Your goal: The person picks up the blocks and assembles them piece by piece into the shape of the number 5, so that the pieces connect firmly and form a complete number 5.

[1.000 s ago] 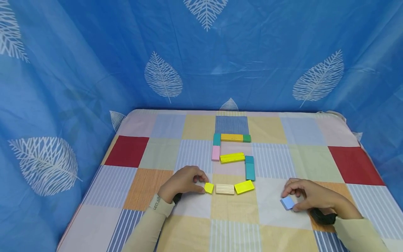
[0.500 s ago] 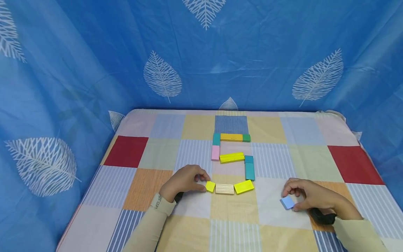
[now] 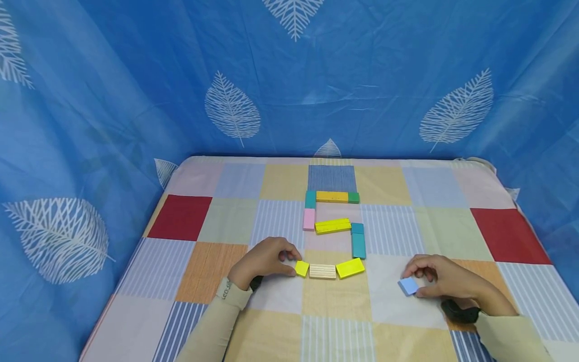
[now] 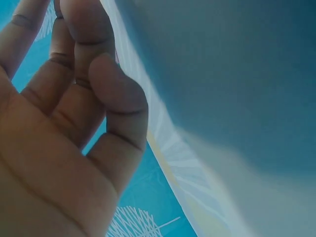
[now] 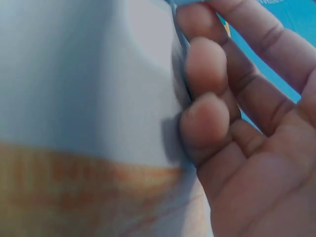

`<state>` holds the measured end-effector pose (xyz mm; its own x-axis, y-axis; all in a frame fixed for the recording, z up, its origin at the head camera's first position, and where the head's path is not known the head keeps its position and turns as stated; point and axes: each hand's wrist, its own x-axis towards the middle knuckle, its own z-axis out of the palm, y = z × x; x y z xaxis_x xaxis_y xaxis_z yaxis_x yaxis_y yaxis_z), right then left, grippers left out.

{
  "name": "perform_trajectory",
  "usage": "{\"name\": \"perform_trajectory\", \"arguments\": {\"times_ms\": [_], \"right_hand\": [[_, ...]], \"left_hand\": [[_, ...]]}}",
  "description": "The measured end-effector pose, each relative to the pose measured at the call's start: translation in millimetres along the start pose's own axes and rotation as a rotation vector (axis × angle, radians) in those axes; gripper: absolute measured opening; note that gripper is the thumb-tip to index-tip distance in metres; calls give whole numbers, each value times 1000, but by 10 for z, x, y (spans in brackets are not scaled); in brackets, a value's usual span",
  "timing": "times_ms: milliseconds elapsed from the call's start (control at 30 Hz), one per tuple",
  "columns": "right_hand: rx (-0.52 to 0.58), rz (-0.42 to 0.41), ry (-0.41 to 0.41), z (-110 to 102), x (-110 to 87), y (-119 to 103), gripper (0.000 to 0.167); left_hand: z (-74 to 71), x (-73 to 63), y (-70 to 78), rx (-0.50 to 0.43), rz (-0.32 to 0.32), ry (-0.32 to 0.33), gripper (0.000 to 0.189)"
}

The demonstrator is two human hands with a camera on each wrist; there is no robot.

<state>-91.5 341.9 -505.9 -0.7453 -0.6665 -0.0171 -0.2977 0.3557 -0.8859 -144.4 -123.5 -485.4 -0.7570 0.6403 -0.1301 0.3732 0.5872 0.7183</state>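
Note:
My left hand (image 3: 269, 259) pinches a small yellow block (image 3: 301, 268) between thumb and fingers, at the left end of a row. That block lies against a ridged wooden block (image 3: 322, 271), and a longer yellow block (image 3: 350, 268) sits slightly askew at the right end. Off to the right, my right hand (image 3: 441, 276) pinches a light blue block (image 3: 408, 286) at or just over the cloth. In the left wrist view the fingers (image 4: 118, 94) show curled, with the yellow block out of sight. A sliver of blue (image 5: 190, 1) shows at the right wrist view's top edge.
Beyond the row stand a teal block pair (image 3: 358, 245), yellow strips (image 3: 332, 226), a pink block (image 3: 309, 219), a teal block (image 3: 310, 199), an orange block (image 3: 332, 196) and a green one (image 3: 354, 198). A patchwork cloth (image 3: 336, 339) covers the table; blue curtains (image 3: 362, 75) surround it.
My left hand has slid the small yellow block right, closing the gap to the wooden block. In the last half second my right hand has shifted slightly left and away with the blue block.

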Motion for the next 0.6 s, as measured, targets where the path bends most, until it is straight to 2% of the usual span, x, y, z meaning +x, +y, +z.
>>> {"name": "perform_trajectory", "arguments": {"times_ms": [300,467,600], "right_hand": [[-45,39,72,67,73,-97,27],[-120,-13,157,129,137,-143,31],[-139,-39,230,188,204,-182,34]], "left_hand": [[-10,-4,-34,-47,-11,-24,23],[-11,6,-42,-51,-27,-30,22],[-14,14,-44,-62,-30,-32,21]]}}
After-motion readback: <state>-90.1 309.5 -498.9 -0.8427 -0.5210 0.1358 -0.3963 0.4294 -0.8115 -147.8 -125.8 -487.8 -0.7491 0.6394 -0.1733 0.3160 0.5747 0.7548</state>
